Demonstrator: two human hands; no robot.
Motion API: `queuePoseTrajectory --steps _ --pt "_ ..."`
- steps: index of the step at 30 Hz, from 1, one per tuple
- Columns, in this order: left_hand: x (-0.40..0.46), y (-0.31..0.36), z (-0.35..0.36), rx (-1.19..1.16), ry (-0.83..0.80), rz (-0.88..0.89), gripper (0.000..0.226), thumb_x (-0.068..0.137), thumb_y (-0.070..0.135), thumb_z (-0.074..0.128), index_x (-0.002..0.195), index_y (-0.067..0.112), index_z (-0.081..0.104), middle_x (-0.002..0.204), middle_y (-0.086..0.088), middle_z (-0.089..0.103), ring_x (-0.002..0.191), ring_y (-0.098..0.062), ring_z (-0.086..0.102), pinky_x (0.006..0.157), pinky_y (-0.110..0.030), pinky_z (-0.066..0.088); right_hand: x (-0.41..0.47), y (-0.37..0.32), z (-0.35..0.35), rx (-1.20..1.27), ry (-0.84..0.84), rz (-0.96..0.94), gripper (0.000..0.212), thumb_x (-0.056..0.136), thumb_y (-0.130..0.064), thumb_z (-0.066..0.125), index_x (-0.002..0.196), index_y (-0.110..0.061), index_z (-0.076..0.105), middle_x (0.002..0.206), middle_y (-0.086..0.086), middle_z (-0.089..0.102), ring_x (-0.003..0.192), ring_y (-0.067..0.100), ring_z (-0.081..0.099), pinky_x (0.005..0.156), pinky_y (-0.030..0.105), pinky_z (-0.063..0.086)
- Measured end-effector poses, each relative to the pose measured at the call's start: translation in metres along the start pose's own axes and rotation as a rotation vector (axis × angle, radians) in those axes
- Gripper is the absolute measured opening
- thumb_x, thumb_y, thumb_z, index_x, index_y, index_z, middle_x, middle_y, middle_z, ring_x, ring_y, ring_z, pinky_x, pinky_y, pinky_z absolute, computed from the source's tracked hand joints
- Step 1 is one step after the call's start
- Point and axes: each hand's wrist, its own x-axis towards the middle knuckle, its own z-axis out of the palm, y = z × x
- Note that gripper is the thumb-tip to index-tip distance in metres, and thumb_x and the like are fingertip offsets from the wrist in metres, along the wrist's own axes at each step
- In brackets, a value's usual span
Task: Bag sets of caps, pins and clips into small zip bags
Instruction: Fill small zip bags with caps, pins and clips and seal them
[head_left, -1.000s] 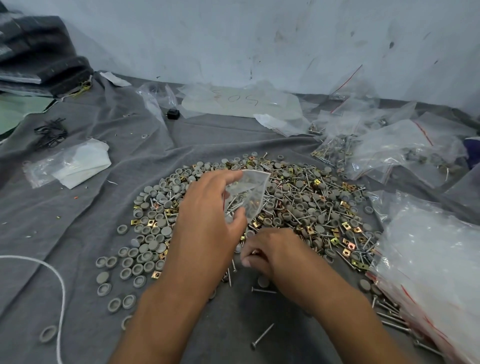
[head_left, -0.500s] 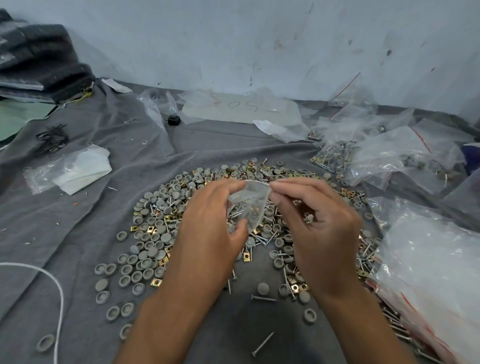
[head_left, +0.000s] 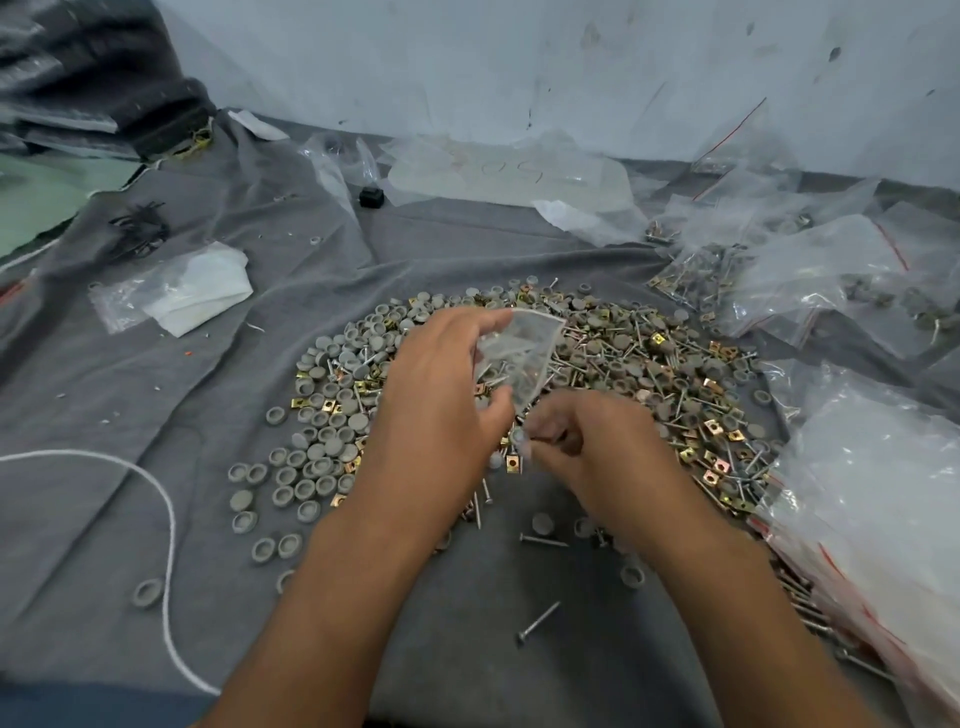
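A grey cloth covers the surface; on it lie a pile of parts, a white cord and plastic bags.

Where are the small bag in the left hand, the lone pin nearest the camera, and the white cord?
small bag (head_left: 524, 356), head view, clear middle panel.
lone pin (head_left: 537, 622), head view, mid-shaft.
white cord (head_left: 169, 525), head view, curved stretch.

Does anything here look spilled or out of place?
Mostly a working pile. A few strays lie apart from it: one pin alone on the grey cloth near the forearms, and a lone cap beside the white cord.
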Motion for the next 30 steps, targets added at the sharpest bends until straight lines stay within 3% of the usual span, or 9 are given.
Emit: queuePoseTrajectory --steps 4,8,12,14,17,20,23,27,30 --pt "-0.001 -0.001 0.0 0.011 -0.009 0.001 0.057 0.08 0.018 0.077 0.133 0.026 0.057 0.121 0.013 0.058 0.108 -0.006 0.053 0.094 -0.018 0.039 -0.001 -0.002 0.011 -0.235 -0.171 -0.021 0.011 0.09 -0.032 0.072 0.099 -0.039 0.069 0.088 -0.019 0.059 0.081 0.005 0.058 0.076 0.033 0.053" --pt "-0.001 -0.003 0.0 0.022 -0.013 0.015 0.057 0.082 0.018 0.076 0.135 0.025 0.056 0.125 0.012 0.057 0.111 -0.008 0.054 0.097 -0.022 0.042 -0.001 -0.003 0.013 -0.259 -0.168 -0.036 0.016 0.091 -0.035 0.072 0.106 -0.038 0.069 0.097 -0.016 0.059 0.092 0.008 0.058 0.081 0.035 0.052" --pt "0.0 -0.005 0.001 0.032 -0.018 0.022 0.057 0.082 0.017 0.075 0.135 0.025 0.056 0.127 0.013 0.057 0.11 -0.006 0.053 0.095 -0.016 0.039 0.0 0.001 0.016 -0.275 -0.141 -0.055 0.006 0.097 -0.033 0.064 0.102 -0.035 0.067 0.102 -0.013 0.058 0.097 0.013 0.059 0.084 0.037 0.051" --pt "0.0 -0.005 0.001 0.037 -0.01 0.03 0.056 0.082 0.017 0.075 0.134 0.025 0.056 0.125 0.013 0.058 0.108 -0.006 0.053 0.095 -0.017 0.04 0.004 0.006 0.015 -0.175 -0.081 -0.061 0.009 0.101 -0.031 0.058 0.097 -0.034 0.065 0.097 -0.012 0.061 0.091 0.011 0.06 0.081 0.038 0.051" --pt "0.0 -0.002 0.001 0.024 -0.014 0.032 0.056 0.081 0.016 0.075 0.133 0.025 0.057 0.124 0.013 0.057 0.109 -0.007 0.053 0.098 -0.022 0.042 0.004 0.005 0.002 0.145 0.117 -0.032 0.012 0.1 -0.031 0.056 0.094 -0.04 0.061 0.083 -0.015 0.066 0.078 -0.001 0.062 0.064 0.015 0.046" --pt "0.0 0.0 0.002 0.025 -0.031 0.034 0.058 0.081 0.017 0.076 0.134 0.027 0.056 0.123 0.016 0.055 0.109 -0.004 0.051 0.097 -0.021 0.042 -0.004 -0.003 -0.01 0.282 0.38 -0.176 0.008 0.101 -0.034 0.055 0.102 -0.036 0.064 0.088 -0.018 0.067 0.078 0.0 0.064 0.062 0.012 0.047" --pt "-0.001 0.002 0.004 0.018 -0.038 0.033 0.059 0.08 0.019 0.078 0.134 0.028 0.056 0.123 0.018 0.055 0.108 -0.003 0.051 0.097 -0.02 0.041 -0.007 -0.01 -0.011 0.262 0.541 -0.315 0.01 0.101 -0.028 0.06 0.107 -0.025 0.067 0.086 -0.019 0.065 0.077 0.003 0.063 0.065 0.013 0.047" --pt "-0.001 0.008 0.004 -0.015 -0.026 0.031 0.054 0.08 0.02 0.078 0.13 0.026 0.06 0.125 0.014 0.058 0.109 -0.007 0.055 0.101 -0.027 0.043 0.0 -0.013 -0.008 0.126 0.544 -0.407 0.014 0.095 -0.024 0.072 0.108 -0.018 0.073 0.107 -0.012 0.067 0.097 0.0 0.059 0.086 0.013 0.044" --pt "0.0 0.006 0.003 -0.012 -0.037 0.016 0.056 0.079 0.015 0.078 0.131 0.024 0.06 0.124 0.013 0.058 0.109 -0.005 0.053 0.101 -0.024 0.042 0.007 -0.007 -0.011 0.196 0.569 -0.326 0.01 0.094 -0.023 0.073 0.103 -0.02 0.072 0.101 -0.013 0.066 0.088 -0.005 0.058 0.078 0.007 0.04"
